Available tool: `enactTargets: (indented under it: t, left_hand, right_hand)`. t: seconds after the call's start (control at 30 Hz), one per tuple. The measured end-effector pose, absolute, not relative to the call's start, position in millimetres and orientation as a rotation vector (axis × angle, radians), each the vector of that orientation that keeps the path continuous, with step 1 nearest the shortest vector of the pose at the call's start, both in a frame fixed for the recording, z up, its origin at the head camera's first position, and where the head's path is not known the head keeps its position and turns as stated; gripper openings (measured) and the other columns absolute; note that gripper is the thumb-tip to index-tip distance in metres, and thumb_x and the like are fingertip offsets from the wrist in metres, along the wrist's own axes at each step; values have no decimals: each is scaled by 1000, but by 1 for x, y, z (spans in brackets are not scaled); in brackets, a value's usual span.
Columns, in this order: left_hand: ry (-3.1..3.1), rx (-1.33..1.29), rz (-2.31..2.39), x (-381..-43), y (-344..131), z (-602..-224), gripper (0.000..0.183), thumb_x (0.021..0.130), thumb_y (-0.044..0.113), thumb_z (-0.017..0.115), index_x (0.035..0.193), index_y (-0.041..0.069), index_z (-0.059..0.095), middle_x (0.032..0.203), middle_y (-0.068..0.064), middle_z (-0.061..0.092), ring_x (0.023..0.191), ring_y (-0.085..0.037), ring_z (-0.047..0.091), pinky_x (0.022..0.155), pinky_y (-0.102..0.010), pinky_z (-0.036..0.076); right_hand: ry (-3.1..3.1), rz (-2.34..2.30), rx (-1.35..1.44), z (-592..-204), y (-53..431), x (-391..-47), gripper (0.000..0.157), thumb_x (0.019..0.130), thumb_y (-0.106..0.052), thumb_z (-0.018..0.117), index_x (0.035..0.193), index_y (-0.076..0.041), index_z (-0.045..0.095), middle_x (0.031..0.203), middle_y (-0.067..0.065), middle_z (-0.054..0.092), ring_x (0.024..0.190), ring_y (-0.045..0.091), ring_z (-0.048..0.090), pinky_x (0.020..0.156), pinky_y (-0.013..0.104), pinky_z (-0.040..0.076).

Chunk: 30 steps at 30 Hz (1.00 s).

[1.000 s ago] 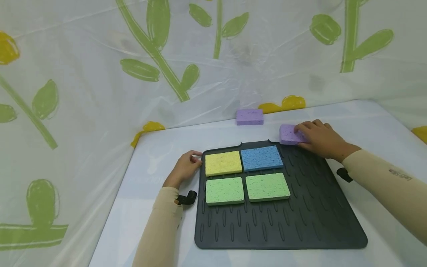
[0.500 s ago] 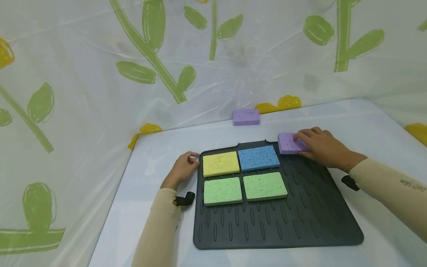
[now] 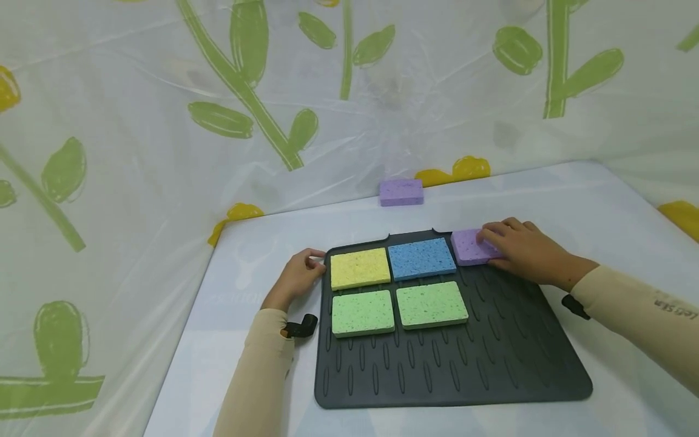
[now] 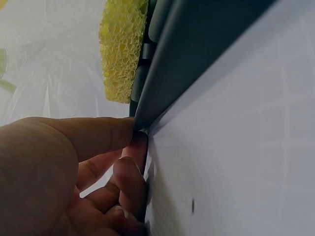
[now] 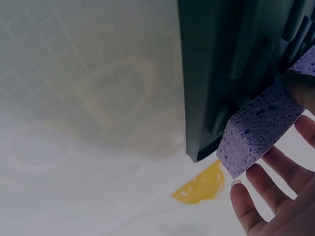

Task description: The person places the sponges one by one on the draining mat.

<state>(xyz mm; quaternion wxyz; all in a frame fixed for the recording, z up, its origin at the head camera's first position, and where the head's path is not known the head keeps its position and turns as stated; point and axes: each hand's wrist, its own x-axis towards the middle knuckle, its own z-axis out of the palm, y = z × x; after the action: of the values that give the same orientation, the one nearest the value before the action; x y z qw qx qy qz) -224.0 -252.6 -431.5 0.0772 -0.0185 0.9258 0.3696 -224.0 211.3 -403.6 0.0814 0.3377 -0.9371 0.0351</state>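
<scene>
A purple sponge [image 3: 468, 246] sits at the back of the dark drying mat [image 3: 437, 376], just right of the blue sponge [image 3: 422, 258]. My right hand [image 3: 532, 252] grips it from its right side; in the right wrist view, the thumb lies on one side of the purple sponge [image 5: 261, 125] and the fingers on the other. My left hand [image 3: 295, 279] pinches the mat's left edge near its back corner. In the left wrist view, the thumb touches the mat's rim [image 4: 167, 73] close to the yellow sponge [image 4: 123, 54], other fingers curled.
Two green sponges, a left one [image 3: 363, 313] and a right one [image 3: 431, 305], lie in front of the yellow and blue ones. Another purple sponge [image 3: 401, 192] rests at the table's back edge. Behind hangs a plant-patterned sheet [image 3: 136, 121].
My right hand has drawn the purple sponge toward me, from the mat's back edge down to beside the blue sponge. The left hand keeps its place on the mat; the head view shifts slightly.
</scene>
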Motion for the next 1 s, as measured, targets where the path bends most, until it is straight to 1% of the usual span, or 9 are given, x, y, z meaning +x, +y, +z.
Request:
enactTargets:
  t: [0.27,0.5,1.0]
  left_hand:
    - [2784,-42,1098,-224,-251,-430,35,99,20,59,134,14,60,111,-11,67,96,-22,59,82,-36,47]
    - [2789,-28,1099,-226,-251,-431,35,99,19,60,134,14,60,110,-11,67,95,-22,59,82,-37,47]
    - [2777,-54,1103,-225,-253,-434,34,99,19,60,133,14,60,109,-11,67,94,-22,59,80,-35,47]
  right_hand:
    - [-2790,72,1024,-404,209,-226,45,85,-18,80,124,-11,58,132,20,59,118,44,53,89,64,45]
    - [-2791,60,1040,-404,209,-227,47,84,-18,81,124,-11,58,132,19,59,118,43,54,88,63,46]
    - [-2842,51,1021,-408,206,-227,46,86,-18,78,126,-9,58,134,21,58,119,45,54,89,64,48]
